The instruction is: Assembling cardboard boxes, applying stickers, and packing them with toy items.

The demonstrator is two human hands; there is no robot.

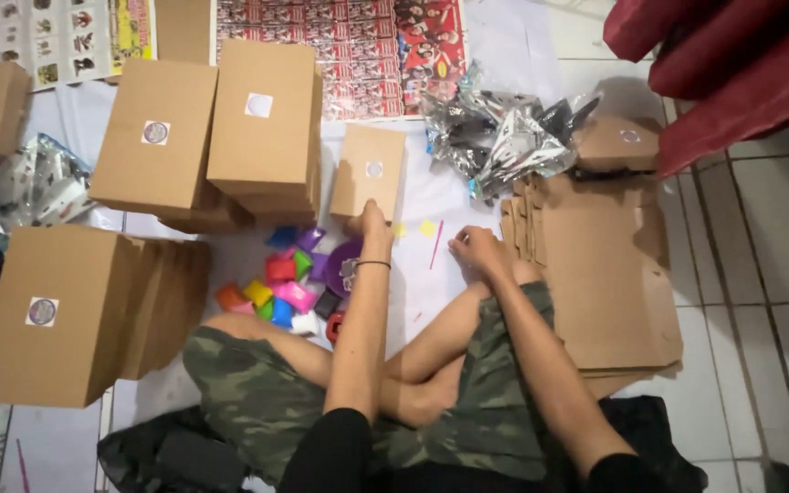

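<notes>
My left hand [374,222] reaches forward and rests on the near edge of a small brown cardboard box [369,170] with a round sticker, lying on the white sheet. My right hand [477,248] hovers low over the sheet near a thin pink stick [436,244] and two small yellow bits [426,227]; its fingers are curled and I cannot see anything in them. A pile of small colourful items [285,288] and a purple roll [341,265] lie just left of my left forearm. I sit cross-legged in camouflage shorts.
Stacks of sealed brown boxes [262,128] stand at the back and front left [47,315]. Flat unfolded cardboard blanks [604,274] lie to the right. Crumpled silver foil bags [504,137] sit behind them. Printed sheets [358,46] lie at the back, red cushions [732,64] at top right.
</notes>
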